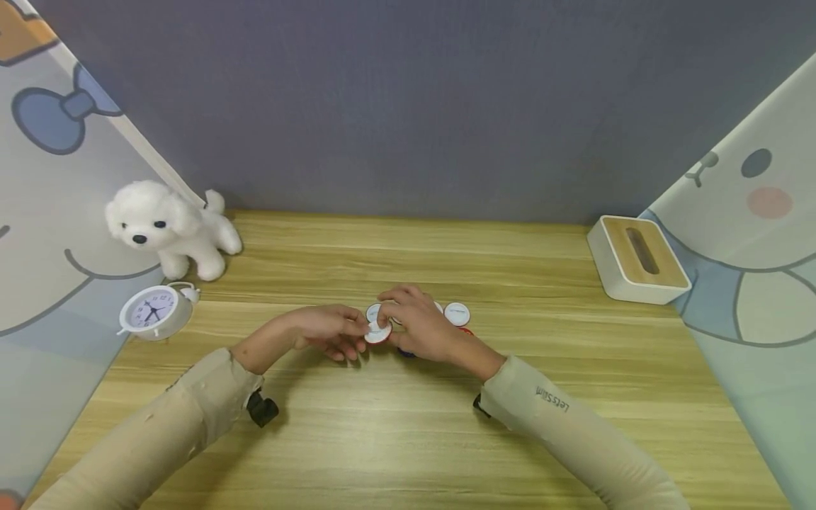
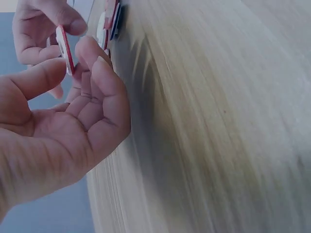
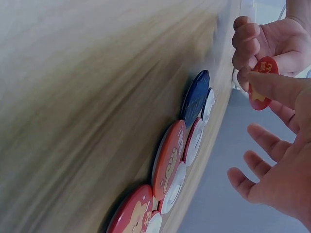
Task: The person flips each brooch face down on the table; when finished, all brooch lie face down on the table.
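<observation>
Between both hands is a small round pin badge [image 1: 379,333], raised above the table; its back is white and its red front [image 3: 258,101] carries a yellow figure. My left hand [image 1: 328,331] pinches its edge between thumb and fingertips. From the other side my right hand [image 1: 417,326] pinches it with thumb and forefinger, the other fingers spread in the right wrist view. Below lie more badges in two rows: a dark blue badge [image 3: 195,99], an orange badge [image 3: 168,160] and a red badge [image 3: 131,213], beside several with white backs up, such as one white-backed badge [image 1: 457,314].
A white toy dog [image 1: 185,227] and a white alarm clock [image 1: 156,312] stand at the left of the wooden table [image 1: 382,439]. A tissue box [image 1: 639,259] with a wooden lid sits at the back right. A grey panel [image 1: 408,106] rises behind.
</observation>
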Motion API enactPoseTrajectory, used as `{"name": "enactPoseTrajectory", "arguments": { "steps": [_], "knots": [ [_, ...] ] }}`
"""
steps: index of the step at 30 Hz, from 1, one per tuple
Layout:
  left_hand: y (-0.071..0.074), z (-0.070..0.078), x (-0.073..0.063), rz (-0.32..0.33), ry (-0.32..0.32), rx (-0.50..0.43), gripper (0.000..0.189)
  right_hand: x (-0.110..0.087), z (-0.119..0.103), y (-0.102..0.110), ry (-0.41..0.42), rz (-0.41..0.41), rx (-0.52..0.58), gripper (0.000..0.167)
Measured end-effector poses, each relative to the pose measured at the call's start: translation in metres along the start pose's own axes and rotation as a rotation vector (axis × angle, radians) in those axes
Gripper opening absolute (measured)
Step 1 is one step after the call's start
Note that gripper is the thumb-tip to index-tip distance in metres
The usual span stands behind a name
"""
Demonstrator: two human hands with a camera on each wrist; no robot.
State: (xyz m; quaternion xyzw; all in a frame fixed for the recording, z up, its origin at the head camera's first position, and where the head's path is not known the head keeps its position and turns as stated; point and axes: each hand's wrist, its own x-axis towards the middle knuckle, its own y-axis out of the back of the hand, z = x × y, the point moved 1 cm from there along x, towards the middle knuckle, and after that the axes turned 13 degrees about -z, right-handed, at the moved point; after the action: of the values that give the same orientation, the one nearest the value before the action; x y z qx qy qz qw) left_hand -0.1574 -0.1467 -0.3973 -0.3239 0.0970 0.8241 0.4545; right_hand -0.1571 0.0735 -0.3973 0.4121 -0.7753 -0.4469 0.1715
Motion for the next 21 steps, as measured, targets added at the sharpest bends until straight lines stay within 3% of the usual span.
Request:
{"name": "enactPoseTrajectory", "arguments": {
  "steps": [6, 10, 15, 21],
  "knots": [
    [0.002, -0.001, 0.001, 0.025, -0.008, 0.042, 0.017, 0.001, 0.000, 0.001, -0.037, -0.065, -0.004, 0.025],
    [-0.002, 0.002, 0.000, 0.072, -0.015, 0.200, 0.016, 0.001, 0.000, 0.003, -0.066, -0.099, 0.020, 0.026],
    [-0.012, 0.011, 0.001, 0.109, -0.060, 0.426, 0.013, 0.003, -0.002, 0.006, -0.086, -0.086, -0.002, 0.017],
    [-0.019, 0.023, 0.000, 0.192, -0.025, 0.699, 0.012, 0.007, -0.008, 0.008, -0.103, -0.123, -0.046, 0.007]
  ]
}}
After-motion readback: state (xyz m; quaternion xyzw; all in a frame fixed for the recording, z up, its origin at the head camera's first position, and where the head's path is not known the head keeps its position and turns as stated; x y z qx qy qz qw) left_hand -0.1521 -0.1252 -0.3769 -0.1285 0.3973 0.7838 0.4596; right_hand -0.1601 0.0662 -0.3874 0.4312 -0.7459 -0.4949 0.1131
